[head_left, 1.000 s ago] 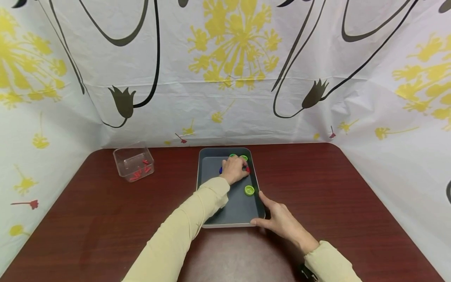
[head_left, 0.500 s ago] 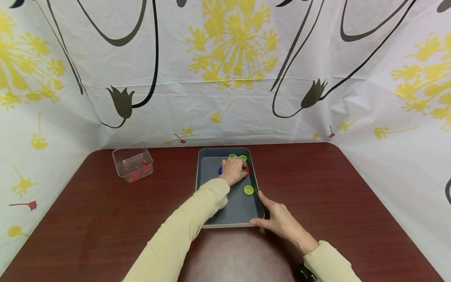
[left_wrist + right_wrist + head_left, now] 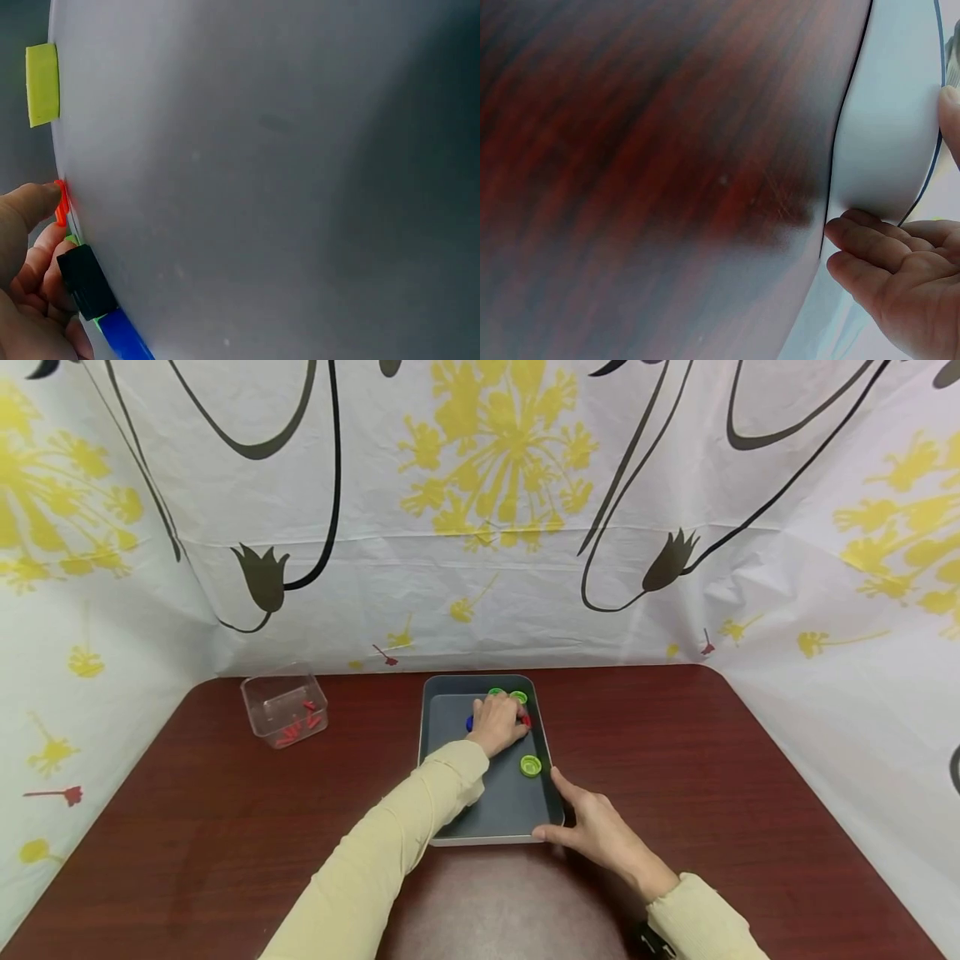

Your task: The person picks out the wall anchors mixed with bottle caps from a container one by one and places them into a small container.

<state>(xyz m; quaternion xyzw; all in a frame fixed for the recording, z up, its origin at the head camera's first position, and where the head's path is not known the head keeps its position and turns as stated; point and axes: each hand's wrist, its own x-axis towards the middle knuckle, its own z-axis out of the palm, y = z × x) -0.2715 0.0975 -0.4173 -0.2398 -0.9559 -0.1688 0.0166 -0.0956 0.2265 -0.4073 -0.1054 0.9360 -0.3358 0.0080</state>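
Inside the grey tray, my left hand reaches to the far half. Its thumb and a finger pinch a small red piece near the right wall. A black block and a blue piece lie beside the fingers in the left wrist view. Green round caps sit at the far end, and a yellow-green cap lies nearer. My right hand holds the tray's near right corner, thumb at the front rim, fingers along the outer right side.
A clear plastic container with several small red pieces stands at the back left of the dark wood table. A white patterned sheet hangs behind and at both sides.
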